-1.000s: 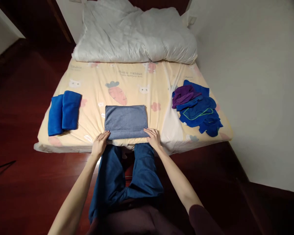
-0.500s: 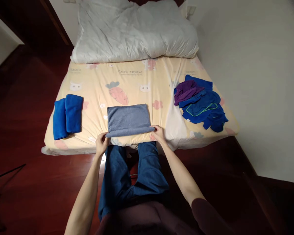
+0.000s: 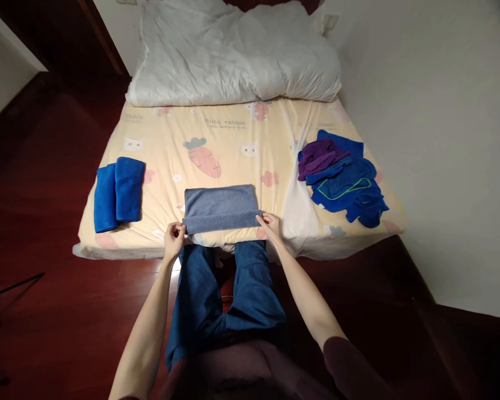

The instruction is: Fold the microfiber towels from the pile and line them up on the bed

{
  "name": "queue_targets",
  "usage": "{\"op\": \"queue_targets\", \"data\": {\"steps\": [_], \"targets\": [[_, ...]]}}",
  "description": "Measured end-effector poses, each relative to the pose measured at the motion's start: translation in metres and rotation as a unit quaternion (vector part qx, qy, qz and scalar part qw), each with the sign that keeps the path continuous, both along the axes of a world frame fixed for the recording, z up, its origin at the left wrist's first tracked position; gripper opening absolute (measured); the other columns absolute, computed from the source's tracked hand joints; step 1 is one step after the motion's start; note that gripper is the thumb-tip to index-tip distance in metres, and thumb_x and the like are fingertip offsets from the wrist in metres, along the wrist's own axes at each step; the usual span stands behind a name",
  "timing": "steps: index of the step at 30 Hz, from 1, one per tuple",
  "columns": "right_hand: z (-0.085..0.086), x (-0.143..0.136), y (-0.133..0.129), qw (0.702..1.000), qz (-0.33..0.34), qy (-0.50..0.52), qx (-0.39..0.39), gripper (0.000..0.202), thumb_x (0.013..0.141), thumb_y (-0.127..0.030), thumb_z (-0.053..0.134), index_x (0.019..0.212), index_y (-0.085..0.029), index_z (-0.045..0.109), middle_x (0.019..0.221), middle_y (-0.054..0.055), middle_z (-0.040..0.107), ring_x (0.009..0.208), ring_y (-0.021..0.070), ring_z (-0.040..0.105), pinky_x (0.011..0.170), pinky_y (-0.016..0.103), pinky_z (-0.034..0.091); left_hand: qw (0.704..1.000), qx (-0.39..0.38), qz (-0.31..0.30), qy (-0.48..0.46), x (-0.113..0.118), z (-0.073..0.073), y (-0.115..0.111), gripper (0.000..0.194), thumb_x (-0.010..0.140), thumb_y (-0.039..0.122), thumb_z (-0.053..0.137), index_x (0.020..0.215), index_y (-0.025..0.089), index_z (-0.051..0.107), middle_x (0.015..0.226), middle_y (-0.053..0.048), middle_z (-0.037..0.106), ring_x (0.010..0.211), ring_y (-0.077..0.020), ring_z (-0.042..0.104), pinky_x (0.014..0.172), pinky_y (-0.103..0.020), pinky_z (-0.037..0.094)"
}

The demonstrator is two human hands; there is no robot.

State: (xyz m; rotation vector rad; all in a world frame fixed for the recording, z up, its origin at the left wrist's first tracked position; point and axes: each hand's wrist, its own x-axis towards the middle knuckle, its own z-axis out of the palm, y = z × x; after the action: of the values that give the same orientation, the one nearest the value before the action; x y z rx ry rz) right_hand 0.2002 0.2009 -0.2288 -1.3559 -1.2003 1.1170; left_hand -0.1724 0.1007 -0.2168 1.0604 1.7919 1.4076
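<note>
A grey-blue towel (image 3: pixel 220 200) lies on the bed in front of me, its near edge turned over into a flat strip that runs its whole width. My left hand (image 3: pixel 175 238) pinches the left end of this strip between thumb and fingers. At the opposite end, my right hand (image 3: pixel 270 225) is closed on the strip's right corner, thumb on top. Both hands rest close to the bed's front edge.
Two folded blue towels (image 3: pixel 129 189) lie side by side at the left. A loose heap of blue cloths (image 3: pixel 345 183) with a purple cloth (image 3: pixel 320 158) on top is at the right. A white quilt (image 3: pixel 237 55) covers the far end of the patterned bedsheet (image 3: pixel 158 166).
The towel's near edge has been turned further over, so the folded strip is wider and flatter and less of the far part shows. Both hands keep their hold on its ends.
</note>
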Motion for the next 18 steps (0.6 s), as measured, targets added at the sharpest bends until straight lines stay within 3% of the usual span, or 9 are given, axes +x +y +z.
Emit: {"op": "queue_targets", "data": {"steps": [3, 18], "targets": [[-0.003, 0.000, 0.001, 1.000, -0.007, 0.009, -0.013, 0.050, 0.065, -0.058, 0.082, 0.088, -0.016, 0.068, 0.061, -0.001, 0.064, 0.056, 0.0142, 0.058, 0.057, 0.027, 0.047, 1.000, 0.000, 0.009, 0.005, 0.002, 0.002, 0.000, 0.030, 0.080, 0.045, 0.066, 0.093, 0.022, 0.052, 0.067, 0.003, 0.057, 0.063, -0.0138, 0.056, 0.065, -0.027, 0.046], [-0.013, 0.003, 0.003, 1.000, -0.011, 0.000, -0.013, 0.051, 0.064, -0.061, 0.082, 0.087, -0.017, 0.068, 0.058, -0.001, 0.065, 0.053, 0.0154, 0.059, 0.054, 0.028, 0.048, 1.000, -0.012, 0.018, -0.002, 0.005, 0.006, 0.000, 0.023, 0.079, 0.038, 0.065, 0.090, 0.023, 0.052, 0.062, 0.005, 0.051, 0.060, -0.0136, 0.054, 0.065, -0.027, 0.046]]}}
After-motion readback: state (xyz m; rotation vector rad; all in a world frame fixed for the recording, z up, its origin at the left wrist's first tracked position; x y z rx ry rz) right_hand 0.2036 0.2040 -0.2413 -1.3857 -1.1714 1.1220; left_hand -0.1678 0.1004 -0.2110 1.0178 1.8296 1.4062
